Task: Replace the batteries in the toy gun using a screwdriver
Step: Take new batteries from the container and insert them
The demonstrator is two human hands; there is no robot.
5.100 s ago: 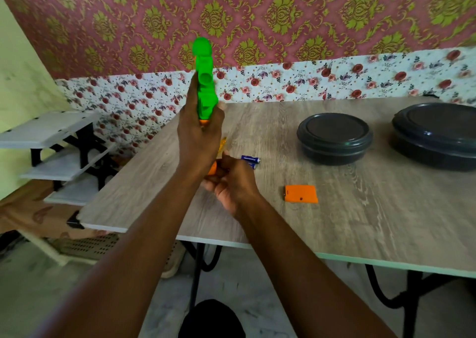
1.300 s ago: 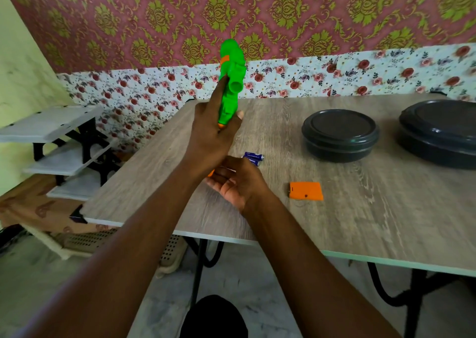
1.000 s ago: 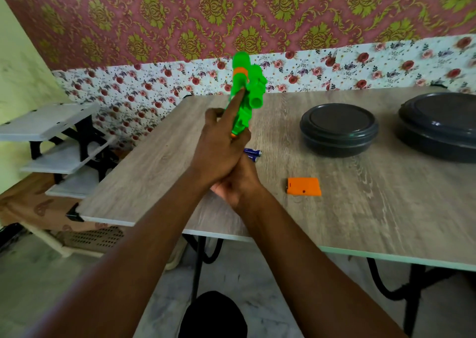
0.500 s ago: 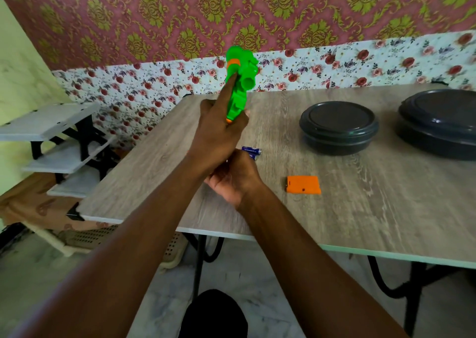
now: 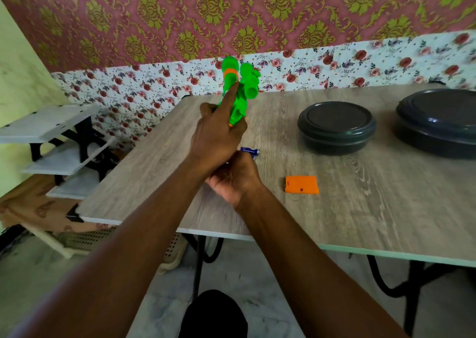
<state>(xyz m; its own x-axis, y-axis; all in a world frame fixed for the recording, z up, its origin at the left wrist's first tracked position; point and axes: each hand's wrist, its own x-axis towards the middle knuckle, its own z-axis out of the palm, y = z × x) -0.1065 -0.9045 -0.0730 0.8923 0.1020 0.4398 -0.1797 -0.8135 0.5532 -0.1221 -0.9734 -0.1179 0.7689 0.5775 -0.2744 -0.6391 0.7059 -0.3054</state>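
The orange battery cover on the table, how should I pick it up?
The orange cover lies flat on the table, clear of other things. Come from above and pinch its two long edges; its thin, flat shape leaves nothing else to grip.

single head cam, wide-angle, looks forward and down; table [image 5: 360,208] fills frame centre and right, wallpapered wall [image 5: 231,15] across top.

1. The toy gun [image 5: 238,92] is bright green with an orange band near its muzzle, held upright above the table, barrel pointing up and slightly far.
2. A blue battery [image 5: 249,151] lies on its side on the table, near the gun's base (partly hidden).
3. The orange battery cover [image 5: 301,185], flat and rectangular, lies on the table to the right, apart from the gun.
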